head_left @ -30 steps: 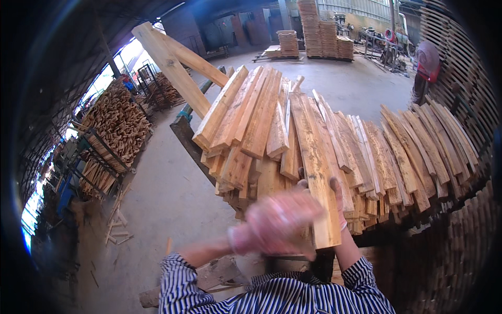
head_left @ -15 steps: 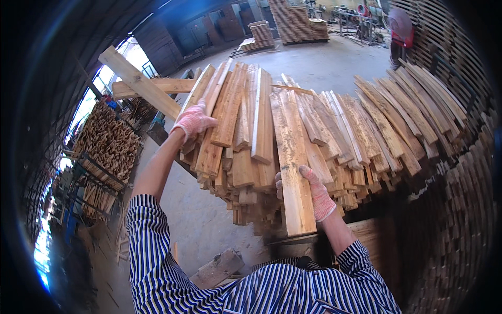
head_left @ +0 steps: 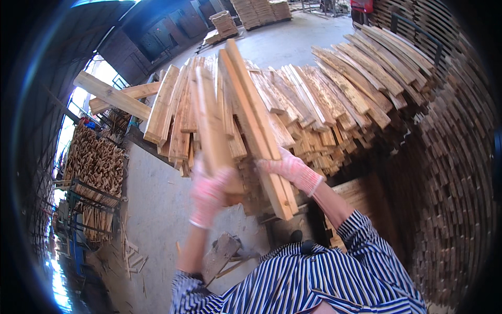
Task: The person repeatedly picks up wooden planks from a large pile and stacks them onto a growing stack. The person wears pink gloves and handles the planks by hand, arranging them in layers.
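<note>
Both my hands wear pinkish knitted gloves. My left hand (head_left: 209,193), smeared by motion, is at the near end of a pale wooden plank (head_left: 213,123) and appears wrapped round it. My right hand (head_left: 293,170) grips a second wooden plank (head_left: 256,123) near its lower end, thumb across the face. That plank is tilted, its far end up to the left; a dark line runs along its length, and I cannot tell whether it is two pieces together. Beneath and beyond both lies a wide pile of planks (head_left: 308,102), laid side by side in layers.
Two thicker timbers (head_left: 112,96) jut out left of the pile. Bundled sticks (head_left: 94,162) fill a metal rack at the left. A tall wood stack (head_left: 449,172) rises close on the right. A wood block (head_left: 222,254) and scraps lie on the concrete floor (head_left: 157,220).
My left hand has come from the pile's left part towards me, now with a blurred plank. My right hand has shifted left and up, its plank now tilted on edge. The view has turned right.
</note>
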Tool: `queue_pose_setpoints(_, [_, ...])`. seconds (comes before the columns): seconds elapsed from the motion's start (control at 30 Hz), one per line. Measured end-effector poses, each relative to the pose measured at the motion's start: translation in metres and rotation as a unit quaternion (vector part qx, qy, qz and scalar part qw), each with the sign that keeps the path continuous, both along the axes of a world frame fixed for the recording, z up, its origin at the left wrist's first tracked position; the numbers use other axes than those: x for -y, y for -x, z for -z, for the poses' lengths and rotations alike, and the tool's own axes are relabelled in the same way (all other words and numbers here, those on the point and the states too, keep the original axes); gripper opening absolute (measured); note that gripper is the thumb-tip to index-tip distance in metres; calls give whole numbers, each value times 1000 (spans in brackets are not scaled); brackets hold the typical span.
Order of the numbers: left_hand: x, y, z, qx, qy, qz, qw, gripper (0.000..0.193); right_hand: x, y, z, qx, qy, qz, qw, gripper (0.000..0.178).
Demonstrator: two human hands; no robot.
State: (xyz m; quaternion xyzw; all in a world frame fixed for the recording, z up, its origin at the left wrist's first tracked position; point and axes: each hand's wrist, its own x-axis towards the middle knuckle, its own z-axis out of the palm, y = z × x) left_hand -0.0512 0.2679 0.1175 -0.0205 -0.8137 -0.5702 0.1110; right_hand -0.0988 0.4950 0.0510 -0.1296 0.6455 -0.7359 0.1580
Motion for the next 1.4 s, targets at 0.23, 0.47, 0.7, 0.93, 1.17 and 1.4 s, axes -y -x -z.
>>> queue_pose_setpoints(0.23, [-52,-57,125,137,-329,58,932,69,-24,-34,64,76,98,-38,992,126])
queue_pose_setpoints(0.47, [-84,3,155,234,-343,117,902,73,-69,-108,80,42,-159,37,986,128])
queue_pose_setpoints(0.7, [-88,22,245,246,-422,320,812,59,-139,-218,145,-100,-339,179,918,121])
queue_pose_setpoints(0.93, [-285,-41,243,299,-89,485,817,55,-232,-262,161,34,-258,376,889,97])
queue_pose_setpoints(1.17, [-404,-75,341,364,37,593,717,61,-284,-320,312,148,-262,488,819,85])
queue_pose_setpoints(1.4, [-422,-60,449,354,160,617,684,68,-284,-338,457,140,-299,507,796,93])
